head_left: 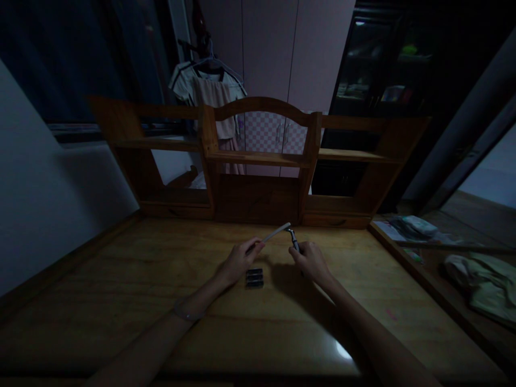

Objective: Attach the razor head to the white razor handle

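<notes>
My left hand [241, 259] is closed around a slim pale stick [274, 233], slightly curved and shaped like a toothbrush; its handle end is hidden in the fingers. In my right hand [309, 258] is a razor [295, 241] with a dark and silver handle, its head tilted up and to the left. The stick's far tip meets or nearly meets the razor head; I cannot tell whether they touch. On the table below and between the hands lies a small dark case [254, 278] with three dark bars, perhaps razor cartridges.
The wooden table [161, 301] carries a wooden shelf unit [258, 157] along its back edge. A white wall [60, 199] borders the left side. Beyond the raised right edge lie plastic-wrapped items [417, 227] and a pale cloth [489, 282].
</notes>
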